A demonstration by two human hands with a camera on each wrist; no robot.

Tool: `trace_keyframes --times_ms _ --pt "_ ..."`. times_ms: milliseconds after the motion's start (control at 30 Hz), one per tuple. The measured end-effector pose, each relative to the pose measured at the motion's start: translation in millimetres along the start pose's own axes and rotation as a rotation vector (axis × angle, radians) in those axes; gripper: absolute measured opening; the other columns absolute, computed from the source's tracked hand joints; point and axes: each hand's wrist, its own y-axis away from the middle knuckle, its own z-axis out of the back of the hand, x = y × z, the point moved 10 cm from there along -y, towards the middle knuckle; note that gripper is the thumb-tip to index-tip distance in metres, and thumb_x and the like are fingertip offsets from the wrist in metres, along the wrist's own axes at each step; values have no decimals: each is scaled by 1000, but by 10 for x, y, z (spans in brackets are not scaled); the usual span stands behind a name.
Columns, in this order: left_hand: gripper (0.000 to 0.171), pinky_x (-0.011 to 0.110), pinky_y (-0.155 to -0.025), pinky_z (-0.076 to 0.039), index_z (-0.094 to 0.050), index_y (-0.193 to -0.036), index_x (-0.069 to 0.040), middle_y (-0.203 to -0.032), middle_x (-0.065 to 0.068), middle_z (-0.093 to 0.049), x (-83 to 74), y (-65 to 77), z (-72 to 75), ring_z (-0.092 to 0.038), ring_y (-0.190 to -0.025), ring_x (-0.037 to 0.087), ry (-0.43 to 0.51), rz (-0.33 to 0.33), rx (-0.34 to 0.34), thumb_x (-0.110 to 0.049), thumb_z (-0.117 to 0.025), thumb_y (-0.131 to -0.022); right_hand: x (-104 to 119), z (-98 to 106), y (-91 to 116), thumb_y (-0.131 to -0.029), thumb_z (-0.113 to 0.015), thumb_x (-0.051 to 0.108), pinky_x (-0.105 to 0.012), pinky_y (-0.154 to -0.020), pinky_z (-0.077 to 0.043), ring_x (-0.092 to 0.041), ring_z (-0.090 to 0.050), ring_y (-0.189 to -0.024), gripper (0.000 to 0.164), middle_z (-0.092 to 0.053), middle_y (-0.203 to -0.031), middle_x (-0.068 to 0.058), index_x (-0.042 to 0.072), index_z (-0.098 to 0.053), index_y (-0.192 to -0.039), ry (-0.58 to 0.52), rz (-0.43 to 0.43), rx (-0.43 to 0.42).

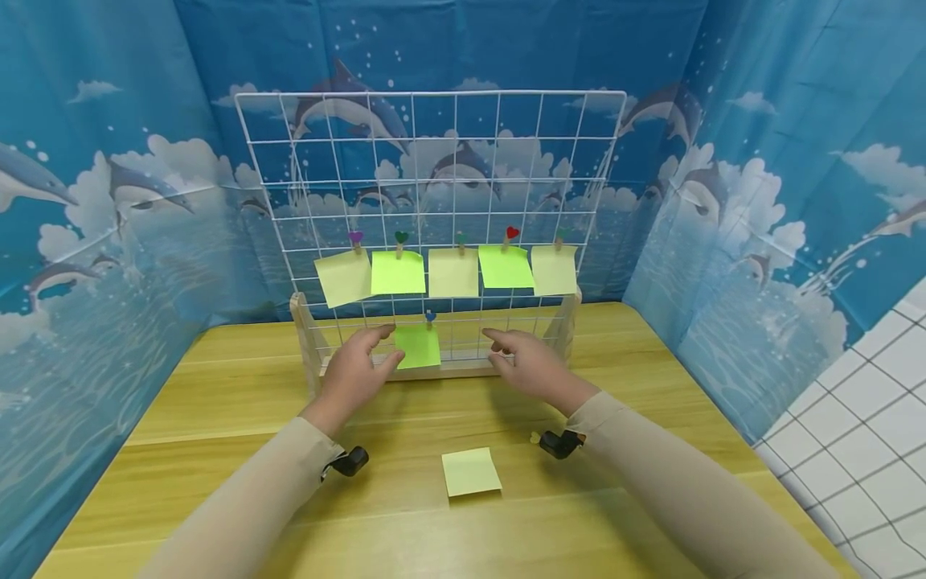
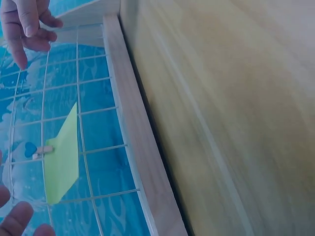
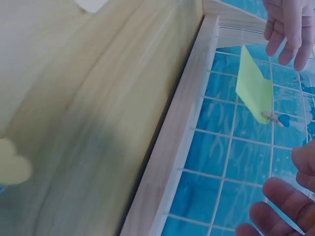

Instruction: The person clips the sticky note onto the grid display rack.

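A bright green sticky note (image 1: 417,346) hangs low on the white wire grid (image 1: 456,178), held by a small wooden clothespin (image 1: 431,320) with a blue heart. My left hand (image 1: 354,368) is just left of this note, fingers spread and holding nothing. In the left wrist view, its fingertips (image 2: 18,216) stand apart from the note. My right hand (image 1: 531,366) hovers in front of the grid to the right of the note, with relaxed fingers and nothing in them. On the table in front lies a loose pale yellow sticky note (image 1: 471,472).
Higher up, a row of several pale yellow and green notes (image 1: 452,273) hangs from heart clothespins. The grid stands in a wooden base (image 1: 463,370) on the wooden table (image 1: 405,515). A small yellow heart-shaped piece (image 1: 535,437) lies near the right wrist. Dolphin-print curtains (image 1: 108,241) surround the table.
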Motion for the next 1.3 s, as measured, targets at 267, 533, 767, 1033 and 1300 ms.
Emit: trace_keyframes --times_ms 267,533,767,1033,1300 --pt "60 65 -115 -42 -55 -153 -12 -154 15 -57 -114 109 -5 -54 -141 41 -99 -87 25 -40 -69 -102 -93 38 173 -107 -63 24 -57 -115 -47 -40 -59 -138 52 -61 -150 -17 6 -53 -155 33 17 -8" --pt "69 70 -120 -33 -50 -156 -9 -159 17 -51 -235 228 -31 -43 -150 45 -177 -151 66 -47 -69 -101 -139 42 298 -106 -66 26 -62 -119 -40 -45 -51 -144 56 -53 -158 -18 8 -51 -157 53 41 -11" --pt "76 72 -122 -27 -46 -160 -13 -165 16 -44 -268 345 -115 -33 -155 49 -229 -152 120 -53 -68 -100 -192 1 413 -104 -68 29 -67 -120 -34 -50 -40 -150 60 -47 -162 -20 9 -50 -157 91 31 2" --pt "80 72 -125 -20 -43 -161 -13 -168 17 -39 -313 480 -235 -28 -157 50 -243 -153 177 -54 -70 -98 -295 -49 536 -104 -69 30 -69 -123 -28 -51 -29 -156 66 -40 -167 -20 9 -44 -161 81 0 20" --pt "84 69 -128 -15 -39 -164 -14 -172 16 -32 -319 581 -372 -20 -160 50 -251 -140 246 -59 -66 -99 -335 -63 620 -104 -68 33 -69 -124 -26 -53 -24 -157 69 -36 -168 -23 7 -41 -162 83 2 36"
